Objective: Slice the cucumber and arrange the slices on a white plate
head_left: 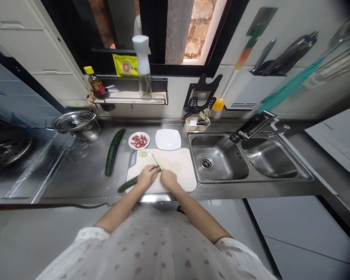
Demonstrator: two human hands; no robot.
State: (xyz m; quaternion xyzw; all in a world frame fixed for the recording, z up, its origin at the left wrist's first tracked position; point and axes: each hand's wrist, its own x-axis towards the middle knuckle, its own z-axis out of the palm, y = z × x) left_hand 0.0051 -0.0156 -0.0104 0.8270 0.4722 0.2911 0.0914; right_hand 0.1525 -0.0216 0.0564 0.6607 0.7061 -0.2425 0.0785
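Observation:
On the white cutting board (177, 167), my left hand (147, 177) is closed over a dark green cucumber (128, 184), whose far end sticks out to the left past the board's edge. Just right of it, my right hand (168, 179) is wrapped round the handle of a knife (156, 160). The blade points up and left, beside the cucumber's right end. Pale cucumber slices (143, 154) lie at the board's upper left. Behind the board are a small plate of chopped red pieces (139, 140) and a white square plate (168, 139).
A whole cucumber (114, 152) lies left of the board. Further left stands a lidded steel pot (77, 124). The double sink (218, 159) with its black faucet (252, 126) is at the right. A shelf (131, 98) with bottles hangs behind, near a utensil holder (196, 124).

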